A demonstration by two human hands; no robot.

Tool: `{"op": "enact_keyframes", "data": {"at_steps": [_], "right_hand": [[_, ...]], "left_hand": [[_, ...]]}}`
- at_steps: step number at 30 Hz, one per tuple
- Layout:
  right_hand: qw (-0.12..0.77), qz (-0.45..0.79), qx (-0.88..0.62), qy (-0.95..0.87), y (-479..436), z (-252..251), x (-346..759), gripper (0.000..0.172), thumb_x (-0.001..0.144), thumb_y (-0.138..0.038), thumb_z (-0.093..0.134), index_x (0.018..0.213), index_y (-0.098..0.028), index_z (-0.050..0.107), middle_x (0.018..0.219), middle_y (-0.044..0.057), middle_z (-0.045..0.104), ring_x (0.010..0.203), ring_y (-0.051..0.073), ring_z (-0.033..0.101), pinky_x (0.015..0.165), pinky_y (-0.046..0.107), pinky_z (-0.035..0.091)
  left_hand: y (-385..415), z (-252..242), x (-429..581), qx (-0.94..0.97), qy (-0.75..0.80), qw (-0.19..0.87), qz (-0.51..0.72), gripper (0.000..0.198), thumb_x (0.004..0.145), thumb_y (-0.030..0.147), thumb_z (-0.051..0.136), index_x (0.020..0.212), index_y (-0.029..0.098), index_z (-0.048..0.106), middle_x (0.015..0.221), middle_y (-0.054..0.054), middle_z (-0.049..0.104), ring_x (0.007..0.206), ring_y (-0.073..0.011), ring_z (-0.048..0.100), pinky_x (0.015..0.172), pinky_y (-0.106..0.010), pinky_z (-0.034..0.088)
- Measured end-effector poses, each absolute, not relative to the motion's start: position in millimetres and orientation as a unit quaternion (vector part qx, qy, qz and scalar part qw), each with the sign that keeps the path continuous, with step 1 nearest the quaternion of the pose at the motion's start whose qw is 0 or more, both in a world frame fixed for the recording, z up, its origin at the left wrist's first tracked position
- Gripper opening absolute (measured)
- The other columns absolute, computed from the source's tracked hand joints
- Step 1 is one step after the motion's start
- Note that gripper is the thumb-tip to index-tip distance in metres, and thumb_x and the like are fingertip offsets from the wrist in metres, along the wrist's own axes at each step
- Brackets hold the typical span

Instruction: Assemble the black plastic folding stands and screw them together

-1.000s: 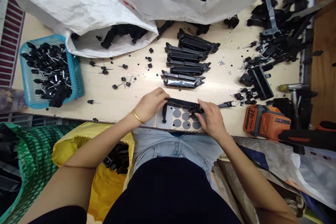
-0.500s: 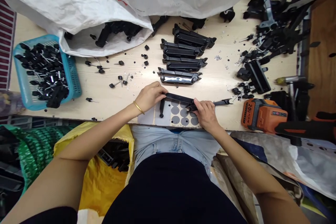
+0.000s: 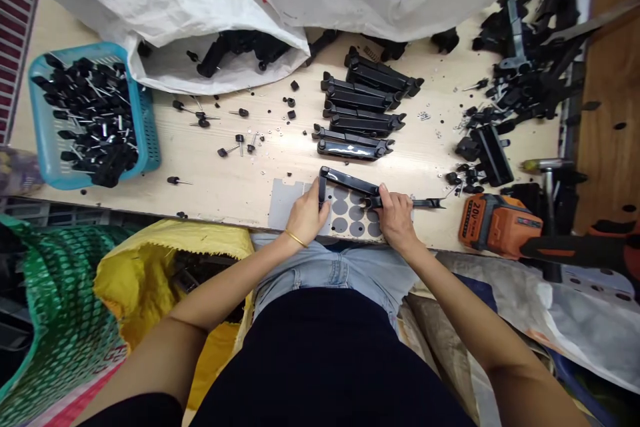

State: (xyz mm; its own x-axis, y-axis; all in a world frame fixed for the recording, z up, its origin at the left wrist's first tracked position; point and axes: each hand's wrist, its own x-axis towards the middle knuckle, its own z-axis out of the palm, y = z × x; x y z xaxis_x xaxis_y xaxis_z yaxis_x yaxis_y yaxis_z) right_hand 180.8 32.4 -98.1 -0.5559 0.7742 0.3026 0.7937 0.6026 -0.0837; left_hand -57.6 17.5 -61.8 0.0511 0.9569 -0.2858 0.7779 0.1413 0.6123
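A black hinged plastic bracket (image 3: 350,180) lies near the table's front edge, above a grey sheet with round discs (image 3: 356,213). My left hand (image 3: 306,215) pinches the short arm that hangs down at the bracket's left end. At the other end, my right hand (image 3: 397,217) grips the bar; a second thin black arm (image 3: 427,203) sticks out to the right beyond the fingers. The fingers of my right hand partly hide that joint. Just beyond my hands, several similar folded black brackets (image 3: 356,147) lie in a stacked row.
On the left stands a blue basket (image 3: 153,140) full of black-headed screws. White sacks (image 3: 200,7) of black parts lie at the back. To the right are an orange power tool (image 3: 500,223), a hammer (image 3: 547,167) and heaped black parts (image 3: 537,90). Loose screws (image 3: 230,150) lie scattered mid-left.
My left hand has moved from the bracket's upper left corner down to its short hanging arm. My right hand stays on the right end. The view has shifted slightly.
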Motion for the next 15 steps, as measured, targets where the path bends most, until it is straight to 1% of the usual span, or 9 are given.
{"op": "enact_keyframes", "data": {"at_steps": [2, 4, 7, 10, 13, 15], "right_hand": [[0.158, -0.021, -0.432, -0.888, 35, -99, 182, 0.071, 0.092, -0.012, 0.040, 0.150, -0.015, -0.001, 0.097, 0.011, 0.059, 0.092, 0.024, 0.052, 0.083, 0.039, 0.038], [0.157, -0.004, -0.401, -0.903, 38, -101, 187, 0.069, 0.091, -0.011, 0.040, 0.149, -0.016, 0.003, 0.098, 0.011, 0.059, 0.095, 0.024, 0.052, 0.083, 0.039, 0.038], [0.125, 0.038, -0.394, -0.910, 43, -99, 195, 0.061, 0.090, -0.010, 0.040, 0.146, -0.017, 0.017, 0.098, 0.011, 0.060, 0.096, 0.024, 0.052, 0.083, 0.040, 0.037], [0.101, 0.086, -0.414, -0.900, 45, -82, 197, 0.054, 0.089, -0.013, 0.041, 0.142, -0.015, 0.029, 0.099, 0.012, 0.058, 0.095, 0.025, 0.052, 0.083, 0.041, 0.039], [0.117, 0.096, -0.424, -0.893, 51, -55, 181, 0.051, 0.087, -0.022, 0.046, 0.137, -0.015, 0.038, 0.111, 0.016, 0.053, 0.104, 0.028, 0.049, 0.088, 0.045, 0.039], [0.133, 0.092, -0.420, -0.893, 59, -43, 158, 0.053, 0.087, -0.024, 0.046, 0.138, -0.014, 0.039, 0.122, 0.018, 0.049, 0.112, 0.030, 0.045, 0.094, 0.047, 0.037]], "left_hand": [[18, -63, -59, 0.647, 0.676, 0.331, 0.119, 0.059, 0.088, 0.022, 0.050, 0.141, 0.006, 0.032, 0.090, -0.011, 0.069, 0.082, -0.0236, 0.067, 0.078, -0.033, 0.052], [21, -64, -67, 0.668, 0.665, 0.321, 0.091, 0.059, 0.087, 0.023, 0.051, 0.142, 0.008, 0.033, 0.091, -0.011, 0.069, 0.082, -0.0236, 0.067, 0.076, -0.032, 0.052], [27, -65, -79, 0.696, 0.650, 0.299, 0.066, 0.059, 0.086, 0.023, 0.052, 0.141, 0.010, 0.036, 0.094, -0.010, 0.070, 0.083, -0.0236, 0.067, 0.077, -0.033, 0.052], [30, -67, -79, 0.694, 0.654, 0.290, 0.083, 0.058, 0.086, 0.021, 0.051, 0.141, 0.009, 0.037, 0.095, -0.010, 0.070, 0.085, -0.0226, 0.067, 0.078, -0.031, 0.051], [29, -67, -73, 0.684, 0.662, 0.292, 0.090, 0.058, 0.086, 0.021, 0.051, 0.141, 0.009, 0.037, 0.095, -0.010, 0.070, 0.085, -0.0217, 0.067, 0.077, -0.029, 0.051], [29, -65, -71, 0.682, 0.666, 0.292, 0.080, 0.058, 0.086, 0.022, 0.051, 0.141, 0.010, 0.036, 0.097, -0.010, 0.070, 0.086, -0.0217, 0.067, 0.075, -0.029, 0.051]]}}
